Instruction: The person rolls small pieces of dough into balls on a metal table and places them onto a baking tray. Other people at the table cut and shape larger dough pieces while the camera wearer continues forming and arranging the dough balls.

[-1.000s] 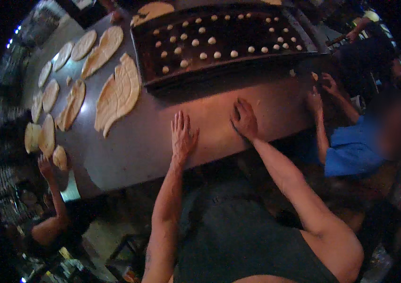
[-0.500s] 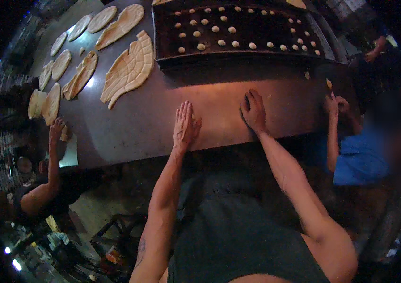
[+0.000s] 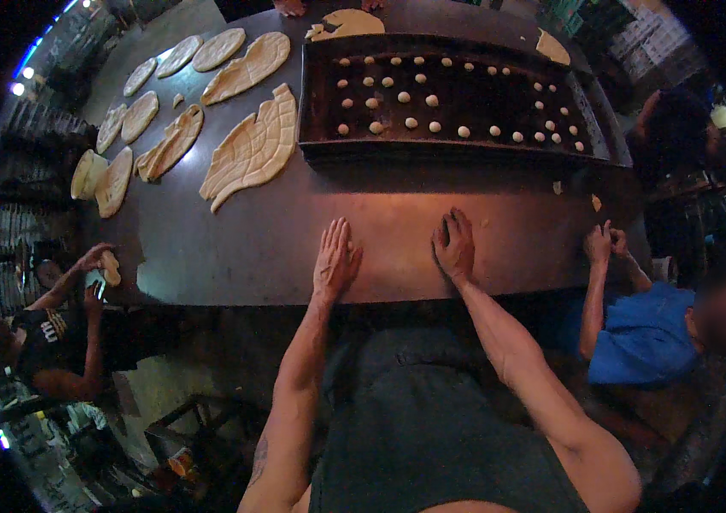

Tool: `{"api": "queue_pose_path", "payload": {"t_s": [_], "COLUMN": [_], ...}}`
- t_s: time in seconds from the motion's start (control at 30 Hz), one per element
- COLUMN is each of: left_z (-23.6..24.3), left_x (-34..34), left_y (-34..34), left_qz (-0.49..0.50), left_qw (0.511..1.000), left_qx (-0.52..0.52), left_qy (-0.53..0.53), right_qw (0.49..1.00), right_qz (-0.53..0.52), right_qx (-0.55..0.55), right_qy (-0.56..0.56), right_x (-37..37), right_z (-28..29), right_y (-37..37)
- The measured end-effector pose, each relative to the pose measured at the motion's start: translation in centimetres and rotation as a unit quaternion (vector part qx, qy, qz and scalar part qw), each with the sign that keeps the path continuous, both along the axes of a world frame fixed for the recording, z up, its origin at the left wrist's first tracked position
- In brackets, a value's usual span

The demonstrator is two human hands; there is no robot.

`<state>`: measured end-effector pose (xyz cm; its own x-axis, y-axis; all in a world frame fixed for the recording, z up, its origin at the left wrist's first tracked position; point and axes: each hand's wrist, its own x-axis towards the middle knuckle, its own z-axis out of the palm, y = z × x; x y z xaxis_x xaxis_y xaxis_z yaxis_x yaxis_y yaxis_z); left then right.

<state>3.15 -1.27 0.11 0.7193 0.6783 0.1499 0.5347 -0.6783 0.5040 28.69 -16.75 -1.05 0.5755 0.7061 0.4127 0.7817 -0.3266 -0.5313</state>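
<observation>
- Since the earlier frames your two hands have hardly shifted on the table; what changed is your view, which has dropped a little, so the tray and the flat breads sit lower and fuller in the picture. The person on your left, who had one arm up at the table edge, now has both hands there.
- Your left hand lies flat and open, fingers together, palm on the metal table. It holds nothing.
- Your right hand also presses down on the bare surface, fingers slightly curled, gripping nothing. If there is dough under either palm, I cannot tell.
- The nearest dough is the large scored flatbread, up and to the left of your left hand, well apart from it.
- Risk: both palms bear on a smooth, shiny top near its front edge. Lean harder and a hand may slide, I judge.
- Risk: the dark tray of small dough balls sits just beyond your hands. A forward slip could knock its rim.
- Risk: a person in a blue shirt works with hands at the edge on your right. Sweeping your right arm outward could bump them.
- The surface is dark, glossy metal with a warm glare between your hands, and a few dough scraps lie to the right.
- More shaped flatbreads line the far left. The room is dim, with small bright lights at the left.
</observation>
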Motion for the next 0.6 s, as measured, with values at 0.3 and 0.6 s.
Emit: {"api": "queue_pose_path", "payload": {"t_s": [0.3, 0.6], "left_z": [-0.2, -1.1], "left_x": [-0.4, -0.4], "left_y": [-0.2, 0.3], "left_qz": [-0.006, -0.005], "left_qw": [1.0, 1.0], "left_qx": [0.004, 0.015], "left_qy": [-0.009, -0.013], "right_qw": [1.0, 0.999], "right_qz": [0.002, 0.002], "right_qx": [0.003, -0.033], "right_qy": [-0.026, 0.005], "right_x": [0.0, 0.2], "right_z": [-0.8, -1.2], "right_y": [-0.3, 0.1]}}
